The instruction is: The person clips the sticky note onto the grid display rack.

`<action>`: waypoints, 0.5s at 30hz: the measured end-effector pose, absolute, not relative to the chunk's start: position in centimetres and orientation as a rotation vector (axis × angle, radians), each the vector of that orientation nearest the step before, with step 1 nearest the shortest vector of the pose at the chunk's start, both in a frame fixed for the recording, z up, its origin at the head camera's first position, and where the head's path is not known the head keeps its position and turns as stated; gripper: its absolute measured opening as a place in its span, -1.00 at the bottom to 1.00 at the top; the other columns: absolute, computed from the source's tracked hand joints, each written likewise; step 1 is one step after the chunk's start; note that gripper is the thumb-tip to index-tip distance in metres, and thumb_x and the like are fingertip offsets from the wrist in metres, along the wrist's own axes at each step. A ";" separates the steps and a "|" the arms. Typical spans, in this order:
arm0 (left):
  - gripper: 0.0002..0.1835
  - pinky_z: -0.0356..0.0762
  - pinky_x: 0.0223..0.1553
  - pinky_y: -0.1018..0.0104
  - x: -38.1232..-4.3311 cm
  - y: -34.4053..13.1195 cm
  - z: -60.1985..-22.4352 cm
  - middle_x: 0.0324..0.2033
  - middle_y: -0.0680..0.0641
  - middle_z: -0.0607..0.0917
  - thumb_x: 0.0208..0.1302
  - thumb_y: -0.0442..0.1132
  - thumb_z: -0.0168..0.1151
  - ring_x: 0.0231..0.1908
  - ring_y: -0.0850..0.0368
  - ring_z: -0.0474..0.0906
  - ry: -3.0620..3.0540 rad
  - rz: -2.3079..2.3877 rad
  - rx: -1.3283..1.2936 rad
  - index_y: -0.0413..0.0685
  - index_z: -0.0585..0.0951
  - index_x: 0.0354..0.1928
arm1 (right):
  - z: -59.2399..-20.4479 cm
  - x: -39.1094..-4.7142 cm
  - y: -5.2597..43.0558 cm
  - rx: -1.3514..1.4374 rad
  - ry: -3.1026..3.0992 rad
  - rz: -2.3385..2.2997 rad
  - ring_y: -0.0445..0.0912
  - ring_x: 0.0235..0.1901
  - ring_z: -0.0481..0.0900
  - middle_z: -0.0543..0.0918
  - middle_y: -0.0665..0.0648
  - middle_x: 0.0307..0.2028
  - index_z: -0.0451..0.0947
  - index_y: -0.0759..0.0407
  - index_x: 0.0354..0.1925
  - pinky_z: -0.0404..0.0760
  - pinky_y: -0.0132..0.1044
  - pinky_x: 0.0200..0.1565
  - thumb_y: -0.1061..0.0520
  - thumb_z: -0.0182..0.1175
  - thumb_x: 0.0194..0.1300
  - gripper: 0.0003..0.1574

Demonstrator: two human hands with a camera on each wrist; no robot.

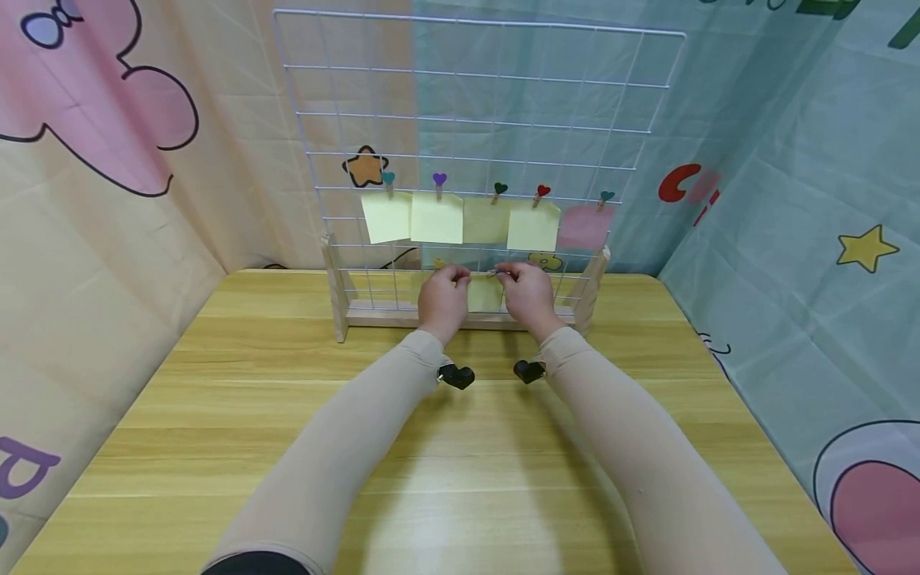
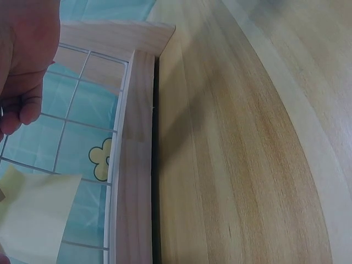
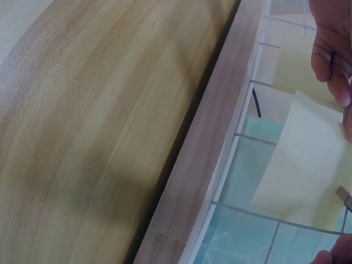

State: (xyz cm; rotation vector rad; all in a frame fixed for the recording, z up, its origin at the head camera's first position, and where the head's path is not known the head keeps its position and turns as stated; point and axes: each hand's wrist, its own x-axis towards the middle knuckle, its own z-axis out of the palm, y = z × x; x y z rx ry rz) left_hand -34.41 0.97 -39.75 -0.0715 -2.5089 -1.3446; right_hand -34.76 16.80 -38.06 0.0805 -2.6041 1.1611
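Between my two hands a pale yellow sticky note (image 1: 485, 295) lies against the white wire grid (image 1: 474, 73), low down. My left hand (image 1: 442, 303) is at the note's upper left, its fingertips pinching the edge. My right hand (image 1: 532, 299), at the upper right, pinches a small wooden clothespin (image 3: 345, 196) set on the note. The tips of the right fingers are partly hidden in the wrist views. Another yellow note (image 3: 300, 66) hangs behind the left hand.
Higher on the grid, several yellow notes (image 1: 437, 219) and a pink note (image 1: 585, 228) hang from heart-topped clothespins (image 1: 440, 182). A wooden base (image 1: 381, 318) holds the grid upright at the back of the wooden table (image 1: 460, 479). Printed curtains (image 1: 783, 239) stand behind.
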 end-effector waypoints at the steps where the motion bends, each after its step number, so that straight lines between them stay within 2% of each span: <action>1: -0.82 0.66 -0.08 0.09 -34.4 1.0 -39.7 -0.04 0.01 0.81 0.58 -0.12 0.20 -0.08 0.01 0.72 -2.509 -1.346 -0.070 0.05 0.76 -0.02 | -38.1 -34.8 16.8 0.085 -2.610 1.151 0.04 -0.20 0.60 0.79 0.17 -0.01 0.76 0.12 0.15 0.49 -0.18 -0.21 0.06 0.20 0.58 -0.67; 10: -0.81 0.67 -0.07 0.08 -34.4 1.0 -39.8 -0.02 0.00 0.81 0.58 -0.13 0.20 -0.06 0.00 0.73 -2.511 -1.343 -0.065 0.05 0.76 -0.01 | -38.2 -34.7 16.9 0.122 -2.614 1.092 0.02 -0.23 0.63 0.81 0.14 0.06 0.75 0.05 0.18 0.48 -0.23 -0.24 0.04 0.19 0.59 -0.66; 15: -0.81 0.67 -0.06 0.08 -34.4 1.0 -39.8 -0.02 0.00 0.81 0.58 -0.13 0.20 -0.05 0.00 0.73 -2.506 -1.342 -0.069 0.05 0.76 -0.01 | -38.3 -34.5 17.0 0.150 -2.623 1.080 -0.07 -0.50 0.50 0.79 0.14 0.12 0.68 0.01 0.29 0.39 -0.29 -0.44 0.03 0.16 0.61 -0.60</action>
